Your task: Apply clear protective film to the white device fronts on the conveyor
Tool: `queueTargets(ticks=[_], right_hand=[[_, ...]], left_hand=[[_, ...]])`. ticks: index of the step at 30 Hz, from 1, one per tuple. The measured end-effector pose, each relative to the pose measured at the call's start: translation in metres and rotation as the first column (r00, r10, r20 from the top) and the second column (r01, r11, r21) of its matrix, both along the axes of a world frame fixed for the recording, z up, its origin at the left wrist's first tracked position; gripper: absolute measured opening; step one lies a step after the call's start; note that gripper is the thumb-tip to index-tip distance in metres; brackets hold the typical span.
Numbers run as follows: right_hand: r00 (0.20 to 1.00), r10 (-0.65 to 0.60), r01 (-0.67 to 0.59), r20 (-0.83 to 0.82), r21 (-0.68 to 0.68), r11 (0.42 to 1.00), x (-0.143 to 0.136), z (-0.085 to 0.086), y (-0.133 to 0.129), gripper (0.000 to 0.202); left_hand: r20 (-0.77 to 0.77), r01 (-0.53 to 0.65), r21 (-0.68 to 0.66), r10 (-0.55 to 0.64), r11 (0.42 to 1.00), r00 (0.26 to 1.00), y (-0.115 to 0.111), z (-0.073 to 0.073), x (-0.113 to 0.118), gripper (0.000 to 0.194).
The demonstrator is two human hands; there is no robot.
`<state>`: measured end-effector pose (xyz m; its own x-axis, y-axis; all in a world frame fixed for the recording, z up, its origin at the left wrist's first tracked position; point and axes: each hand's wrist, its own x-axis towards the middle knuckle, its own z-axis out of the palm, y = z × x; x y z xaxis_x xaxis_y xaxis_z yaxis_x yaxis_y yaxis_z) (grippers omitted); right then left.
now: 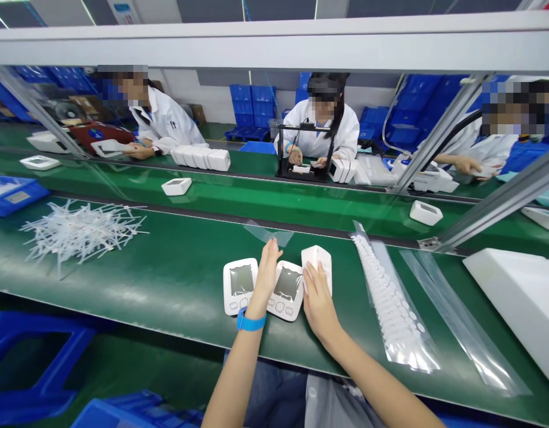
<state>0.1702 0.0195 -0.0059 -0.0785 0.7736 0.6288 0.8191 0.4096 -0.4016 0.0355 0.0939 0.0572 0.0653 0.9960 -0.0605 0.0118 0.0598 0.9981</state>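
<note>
My left hand [267, 270], with a blue band at the wrist, stretches its fingers forward between two white blood pressure monitors. The left monitor [241, 280] and the middle monitor [287, 284] lie screen up, with glossy film over their displays. A clear plastic piece [274, 233] lies by my left fingertips; I cannot tell whether they touch it. My right hand [317, 294] grips a third white monitor [316, 255], which stands on its side beside the middle one. Its screen is turned out of view.
White plastic strips [84, 232] are heaped at left near a blue bin [15, 195]. A bag of white round parts [390, 303], clear bags [466, 321] and a white foam box [519, 297] lie right. Beyond runs a green conveyor [265, 202] with monitors; co-workers sit behind it.
</note>
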Motion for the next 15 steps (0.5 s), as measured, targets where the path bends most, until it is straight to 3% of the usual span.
queueTargets(ticks=[4, 7, 11, 15], right_hand=[[1.000, 0.005, -0.005, -0.001, 0.031, 1.000, -0.005, 0.015, -0.013, 0.050], [0.993, 0.047, -0.052, 0.109, 0.047, 0.998, -0.020, 0.023, -0.022, 0.043], [0.958, 0.149, -0.147, 0.246, -0.030, 0.989, -0.046, 0.027, -0.028, 0.042], [0.927, 0.316, -0.289, 0.204, -0.151, 0.945, -0.054, 0.029, -0.028, 0.048]], left_hand=[[-0.034, 0.005, -0.041, -0.007, 0.999, 0.999, -0.004, -0.009, -0.003, 0.065], [-0.025, 0.021, -0.080, -0.023, 0.997, 0.999, -0.002, -0.013, -0.006, 0.067], [-0.003, 0.033, -0.108, -0.034, 0.994, 0.999, 0.002, -0.014, -0.011, 0.065], [-0.005, 0.043, -0.091, -0.043, 0.995, 0.999, 0.000, -0.014, -0.014, 0.058]])
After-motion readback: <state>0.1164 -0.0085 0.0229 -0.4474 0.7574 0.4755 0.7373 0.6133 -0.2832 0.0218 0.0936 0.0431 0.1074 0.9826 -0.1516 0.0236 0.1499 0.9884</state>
